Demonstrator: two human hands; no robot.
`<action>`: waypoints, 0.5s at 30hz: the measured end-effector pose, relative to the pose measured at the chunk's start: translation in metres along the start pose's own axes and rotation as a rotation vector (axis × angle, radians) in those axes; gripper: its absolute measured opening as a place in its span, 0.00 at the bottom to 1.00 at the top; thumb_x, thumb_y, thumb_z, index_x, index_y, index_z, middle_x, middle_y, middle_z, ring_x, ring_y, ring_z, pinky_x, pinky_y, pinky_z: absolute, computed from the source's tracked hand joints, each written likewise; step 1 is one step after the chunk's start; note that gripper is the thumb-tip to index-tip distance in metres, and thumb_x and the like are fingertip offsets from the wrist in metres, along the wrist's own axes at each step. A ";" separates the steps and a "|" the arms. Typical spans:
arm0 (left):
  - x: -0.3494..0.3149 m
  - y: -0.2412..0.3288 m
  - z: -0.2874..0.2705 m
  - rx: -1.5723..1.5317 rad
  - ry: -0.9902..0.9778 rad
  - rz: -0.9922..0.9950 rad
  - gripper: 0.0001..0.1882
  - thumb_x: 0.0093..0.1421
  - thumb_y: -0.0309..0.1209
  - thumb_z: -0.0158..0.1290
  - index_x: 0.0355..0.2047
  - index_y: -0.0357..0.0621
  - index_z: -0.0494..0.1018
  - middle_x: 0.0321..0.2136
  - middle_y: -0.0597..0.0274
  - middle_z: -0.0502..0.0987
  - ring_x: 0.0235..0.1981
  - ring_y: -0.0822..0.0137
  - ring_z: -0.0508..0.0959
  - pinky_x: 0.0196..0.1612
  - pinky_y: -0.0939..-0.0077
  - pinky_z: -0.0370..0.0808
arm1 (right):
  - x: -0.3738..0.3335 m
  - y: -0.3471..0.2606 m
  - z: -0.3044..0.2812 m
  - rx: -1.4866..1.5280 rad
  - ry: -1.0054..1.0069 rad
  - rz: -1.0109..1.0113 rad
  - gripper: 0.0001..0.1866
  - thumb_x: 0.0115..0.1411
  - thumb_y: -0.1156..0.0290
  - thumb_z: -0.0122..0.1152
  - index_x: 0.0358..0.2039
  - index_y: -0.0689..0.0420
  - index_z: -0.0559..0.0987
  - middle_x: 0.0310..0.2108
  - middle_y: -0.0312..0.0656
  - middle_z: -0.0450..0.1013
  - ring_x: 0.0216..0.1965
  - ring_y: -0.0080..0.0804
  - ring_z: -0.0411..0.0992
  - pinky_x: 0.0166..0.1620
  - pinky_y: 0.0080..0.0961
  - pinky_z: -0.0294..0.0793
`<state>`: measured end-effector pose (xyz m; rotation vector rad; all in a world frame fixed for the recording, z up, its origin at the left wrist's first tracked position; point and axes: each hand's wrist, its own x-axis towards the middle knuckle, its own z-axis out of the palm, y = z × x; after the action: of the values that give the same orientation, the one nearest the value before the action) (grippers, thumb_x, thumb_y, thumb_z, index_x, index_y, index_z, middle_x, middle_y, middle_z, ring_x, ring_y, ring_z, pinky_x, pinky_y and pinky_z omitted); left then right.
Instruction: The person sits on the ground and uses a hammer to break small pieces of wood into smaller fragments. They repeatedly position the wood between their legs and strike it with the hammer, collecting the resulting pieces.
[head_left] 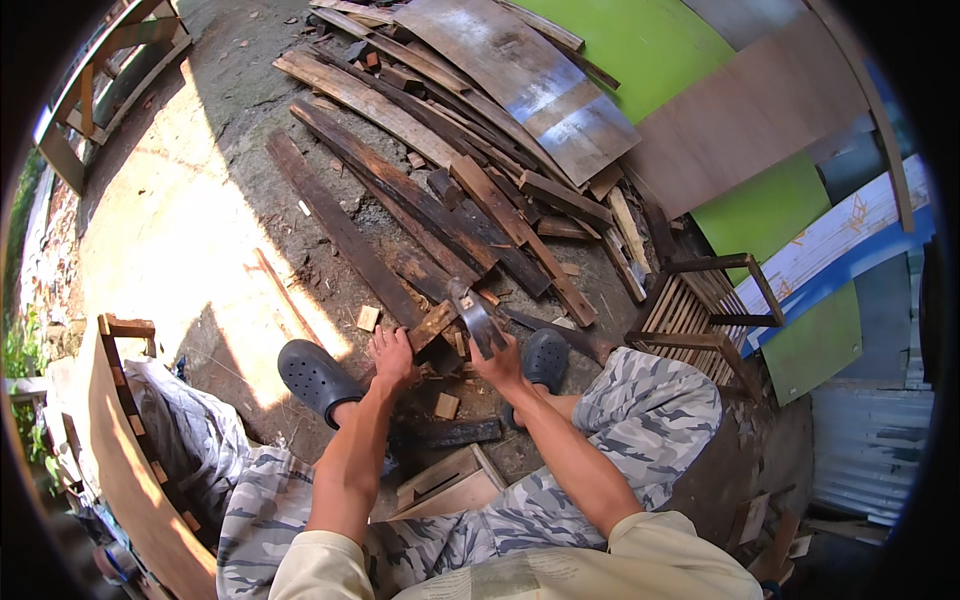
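My right hand is closed on a claw hammer, whose dark curved metal head is up by my fingers. Much of its handle is hidden from view. Left of the hammer lies a short brown piece of wood. The fingers of my left hand are bent against its near end and appear to hold it. Both hands are low, between my feet in dark clogs. Small pale wood blocks lie on the ground around them.
Long dark boards are piled ahead, with flat sheets leaning beyond. A slatted wooden frame stands at right. At left is a curved wooden piece of furniture. A wooden box-like piece sits between my legs.
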<state>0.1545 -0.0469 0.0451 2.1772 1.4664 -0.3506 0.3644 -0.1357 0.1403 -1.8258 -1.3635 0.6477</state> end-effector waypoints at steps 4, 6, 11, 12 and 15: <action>0.001 -0.002 -0.003 0.029 -0.005 0.013 0.45 0.47 0.36 0.65 0.63 0.39 0.57 0.62 0.46 0.60 0.70 0.39 0.51 0.69 0.41 0.50 | 0.014 -0.002 -0.004 -0.282 -0.415 0.368 0.20 0.57 0.69 0.59 0.49 0.61 0.69 0.33 0.66 0.76 0.40 0.70 0.75 0.44 0.59 0.74; 0.004 -0.010 -0.006 0.036 0.038 0.030 0.45 0.48 0.41 0.67 0.62 0.38 0.57 0.61 0.45 0.61 0.69 0.40 0.53 0.69 0.43 0.52 | 0.024 -0.033 -0.021 -0.254 -0.326 0.403 0.18 0.57 0.69 0.60 0.46 0.61 0.70 0.34 0.66 0.77 0.40 0.69 0.75 0.45 0.57 0.74; -0.009 0.010 -0.021 -0.249 0.110 0.013 0.47 0.48 0.53 0.69 0.59 0.38 0.61 0.54 0.46 0.68 0.62 0.44 0.64 0.65 0.46 0.55 | -0.001 -0.085 -0.114 -0.216 -0.249 0.508 0.18 0.57 0.70 0.59 0.47 0.62 0.74 0.36 0.64 0.78 0.43 0.65 0.76 0.47 0.57 0.73; -0.013 0.010 -0.021 -0.211 0.229 0.039 0.44 0.48 0.53 0.69 0.55 0.36 0.64 0.47 0.45 0.72 0.53 0.43 0.71 0.59 0.49 0.63 | -0.016 -0.093 -0.129 -0.172 -0.190 0.435 0.17 0.57 0.69 0.60 0.45 0.63 0.74 0.33 0.63 0.78 0.39 0.63 0.77 0.43 0.54 0.74; -0.012 0.000 -0.023 -0.216 0.197 -0.026 0.41 0.48 0.53 0.68 0.51 0.36 0.65 0.44 0.43 0.74 0.48 0.41 0.74 0.52 0.49 0.69 | -0.053 -0.108 -0.159 0.068 -0.128 0.368 0.16 0.58 0.69 0.62 0.42 0.65 0.73 0.24 0.56 0.76 0.25 0.51 0.77 0.29 0.44 0.74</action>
<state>0.1482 -0.0443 0.0698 2.0666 1.5592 0.0160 0.4083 -0.2125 0.3185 -2.0269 -1.0746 1.0036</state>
